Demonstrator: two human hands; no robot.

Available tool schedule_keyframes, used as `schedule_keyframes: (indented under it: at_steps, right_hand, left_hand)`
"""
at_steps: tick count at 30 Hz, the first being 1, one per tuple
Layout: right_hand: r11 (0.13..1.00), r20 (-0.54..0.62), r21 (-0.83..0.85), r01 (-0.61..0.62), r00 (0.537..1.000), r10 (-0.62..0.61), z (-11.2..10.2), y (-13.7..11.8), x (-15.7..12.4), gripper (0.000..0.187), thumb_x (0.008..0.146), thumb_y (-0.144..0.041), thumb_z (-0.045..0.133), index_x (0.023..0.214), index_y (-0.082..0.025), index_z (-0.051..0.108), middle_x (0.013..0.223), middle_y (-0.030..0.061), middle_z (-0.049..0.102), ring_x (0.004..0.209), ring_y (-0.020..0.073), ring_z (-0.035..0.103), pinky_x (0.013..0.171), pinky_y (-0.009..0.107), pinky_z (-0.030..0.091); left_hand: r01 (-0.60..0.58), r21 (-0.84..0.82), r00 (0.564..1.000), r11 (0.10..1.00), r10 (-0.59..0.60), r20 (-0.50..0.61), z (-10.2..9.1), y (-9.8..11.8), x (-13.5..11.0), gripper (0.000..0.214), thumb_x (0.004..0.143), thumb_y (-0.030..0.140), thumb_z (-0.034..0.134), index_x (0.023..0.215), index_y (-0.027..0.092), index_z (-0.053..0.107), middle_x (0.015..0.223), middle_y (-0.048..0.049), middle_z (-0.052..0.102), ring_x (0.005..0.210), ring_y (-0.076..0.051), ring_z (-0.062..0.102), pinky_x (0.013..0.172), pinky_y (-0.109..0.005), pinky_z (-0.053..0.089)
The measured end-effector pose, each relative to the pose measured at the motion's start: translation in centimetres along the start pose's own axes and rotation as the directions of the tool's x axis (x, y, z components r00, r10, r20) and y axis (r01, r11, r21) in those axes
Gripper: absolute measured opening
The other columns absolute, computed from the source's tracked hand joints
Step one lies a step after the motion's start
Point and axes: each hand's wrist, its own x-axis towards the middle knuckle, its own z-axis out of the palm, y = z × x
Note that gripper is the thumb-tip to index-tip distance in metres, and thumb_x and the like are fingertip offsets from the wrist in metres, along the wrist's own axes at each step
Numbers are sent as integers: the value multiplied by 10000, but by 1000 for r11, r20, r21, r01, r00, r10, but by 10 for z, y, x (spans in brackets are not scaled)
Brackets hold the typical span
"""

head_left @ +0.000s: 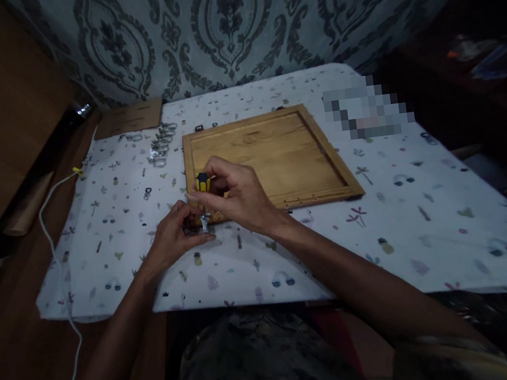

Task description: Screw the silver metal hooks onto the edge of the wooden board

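Observation:
My right hand (236,195) is closed round a small screwdriver with a yellow and black handle (202,182), held upright at the near left corner of a square wooden board (290,148). Its tip meets a small metal fitting (204,222) at that corner. My left hand (175,231) pinches the fitting from the left, fingers pressed together, resting on the patterned white cloth (422,212).
Several metal hooks (162,142) lie in a row left of the board. A brown cardboard piece (129,118) sits at the back left. A white cable (54,239) runs down the left edge. Patterned wall behind; dark clutter at right.

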Motion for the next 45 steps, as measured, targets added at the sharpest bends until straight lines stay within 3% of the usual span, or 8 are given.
schedule_keyframes:
  at_steps: [9, 15, 20, 24, 28, 33, 38, 45]
  right_hand:
    - [992, 158, 124, -27, 987, 7, -7, -2, 3, 230, 990, -420, 640, 952, -194, 623, 802, -24, 577, 622, 94, 565, 587, 227, 475]
    - [992, -19, 118, -46, 999, 49, 1, 3, 1, 437, 879, -566, 751, 783, -216, 507, 725, -45, 508, 571, 85, 479, 520, 225, 414]
    - [983, 31, 142, -116, 993, 112, 0, 2, 1, 413, 859, -562, 768, 857, -219, 538, 706, -60, 517, 577, 92, 500, 535, 230, 424]
    - [989, 100, 138, -53, 994, 39, -3, 2, 2, 280, 951, -470, 681, 953, -193, 637, 823, -14, 574, 678, 111, 559, 602, 240, 467]
    - [996, 19, 93, 3, 1000, -5, -2, 3, 3, 343, 926, -492, 713, 814, -189, 597, 838, -2, 556, 678, 110, 543, 590, 239, 459]
    - [997, 10, 59, 40, 999, -41, 1, 2, 2, 404, 920, -547, 710, 786, -196, 560, 787, -8, 557, 685, 116, 547, 598, 238, 447]
    - [999, -91, 48, 26, 996, -22, 1, -2, 0, 397, 936, -570, 678, 830, -202, 570, 788, -7, 536, 700, 126, 539, 619, 252, 465]
    - [1000, -45, 7, 21, 999, -20, 1, -2, 0, 410, 949, -574, 658, 796, -210, 547, 752, -12, 516, 712, 135, 542, 614, 252, 452]
  left_hand:
    - [4, 6, 1000, 1000, -4, -10, 1, -1, 1, 437, 735, 479, 884, 1014, 223, 668, 956, -7, 587, 850, -199, 572, 772, -324, 463]
    - [2, 16, 1000, 1000, -1, -13, 1, -2, 0, 432, 725, 465, 896, 1016, 234, 676, 1007, -12, 608, 883, -205, 594, 808, -339, 479]
    - [-21, 35, 1000, 999, 22, -21, 1, -4, 0, 409, 738, 459, 891, 1011, 237, 680, 975, -9, 607, 872, -202, 596, 790, -331, 478]
    - [-19, 19, 1000, 1000, 19, -18, 1, -4, 0, 443, 733, 467, 893, 1032, 235, 664, 978, -6, 595, 878, -202, 591, 805, -337, 477]
    - [0, 16, 1000, 1000, 0, -12, 1, -2, 0, 435, 723, 461, 901, 1005, 230, 663, 960, -4, 591, 864, -202, 584, 801, -339, 475]
    - [3, 23, 1000, 1000, -2, -9, 0, 0, 1, 411, 723, 445, 898, 979, 224, 664, 937, -3, 587, 852, -199, 570, 775, -326, 470]
    - [20, 7, 1000, 1000, -20, -5, -1, 4, 0, 409, 723, 467, 891, 937, 222, 644, 908, 4, 548, 828, -189, 549, 754, -320, 453]
    - [25, -10, 1000, 1000, -25, -3, 0, 3, 1, 438, 719, 468, 888, 1010, 224, 669, 921, 1, 554, 825, -192, 550, 745, -323, 445]
